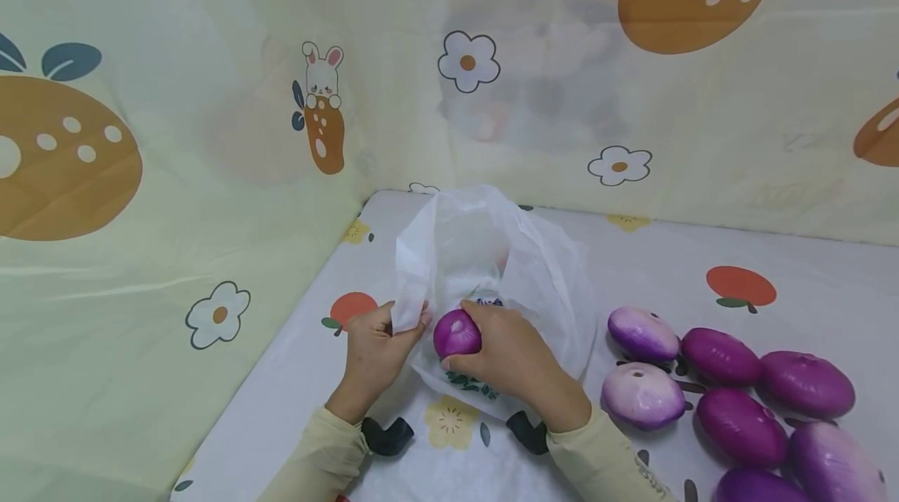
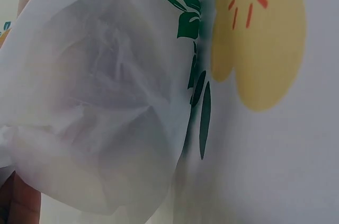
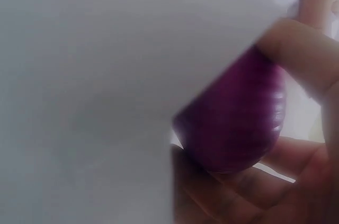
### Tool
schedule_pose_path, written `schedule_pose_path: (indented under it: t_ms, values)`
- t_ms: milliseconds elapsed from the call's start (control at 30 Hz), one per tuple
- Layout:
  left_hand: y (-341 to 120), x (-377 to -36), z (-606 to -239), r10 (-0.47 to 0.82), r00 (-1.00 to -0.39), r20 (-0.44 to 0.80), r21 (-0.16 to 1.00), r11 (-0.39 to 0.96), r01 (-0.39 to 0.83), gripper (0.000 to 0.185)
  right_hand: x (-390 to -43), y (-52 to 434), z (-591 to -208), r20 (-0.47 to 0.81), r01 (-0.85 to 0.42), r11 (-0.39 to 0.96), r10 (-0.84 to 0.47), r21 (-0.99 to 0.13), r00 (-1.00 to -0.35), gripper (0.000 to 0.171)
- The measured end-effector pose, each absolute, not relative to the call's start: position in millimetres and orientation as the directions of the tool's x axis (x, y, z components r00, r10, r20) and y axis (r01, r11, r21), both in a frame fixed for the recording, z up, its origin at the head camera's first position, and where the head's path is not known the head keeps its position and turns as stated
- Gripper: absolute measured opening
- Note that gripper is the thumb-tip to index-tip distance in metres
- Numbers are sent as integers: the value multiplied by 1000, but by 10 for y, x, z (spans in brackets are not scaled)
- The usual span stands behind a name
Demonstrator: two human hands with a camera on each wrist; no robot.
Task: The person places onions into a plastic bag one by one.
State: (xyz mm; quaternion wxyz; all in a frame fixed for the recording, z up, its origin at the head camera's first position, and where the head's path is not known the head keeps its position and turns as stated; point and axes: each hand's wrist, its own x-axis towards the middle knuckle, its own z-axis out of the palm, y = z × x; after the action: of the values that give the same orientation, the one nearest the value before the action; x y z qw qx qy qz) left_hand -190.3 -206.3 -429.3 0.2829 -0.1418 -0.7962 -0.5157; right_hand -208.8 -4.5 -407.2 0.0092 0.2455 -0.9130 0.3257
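Note:
A white plastic bag (image 1: 492, 252) stands open on the table near the corner. My left hand (image 1: 375, 346) pinches the bag's left rim and holds it up. My right hand (image 1: 502, 350) grips a purple onion (image 1: 456, 333) at the bag's mouth, fingers curled round it. In the right wrist view the purple onion (image 3: 238, 123) sits between my fingers (image 3: 302, 49), with white bag film (image 3: 106, 75) filling the left. The left wrist view shows crumpled bag plastic (image 2: 100, 102) close up over the patterned cloth.
Several more purple onions (image 1: 723, 393) lie in a cluster on the table (image 1: 808, 291) at the right, by my right forearm. Patterned curtain walls (image 1: 175, 174) close in the left and back sides. Two black objects (image 1: 386, 436) lie near my wrists.

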Motion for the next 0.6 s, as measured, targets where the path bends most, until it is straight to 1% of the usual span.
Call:
schedule_pose_path:
  t_ms: [267,600]
  values:
    - [-2063,-1901,-4289,-69,-804,590,741,443,505,17,-2082,-71,-4098,98,-406,709,-433,-577,-896,79]
    - [-2074,-1905,-4300,-63,-796,602,731,443,518,17,-2092,-72,-4126,85,-390,722,-421,-571,-903,82]
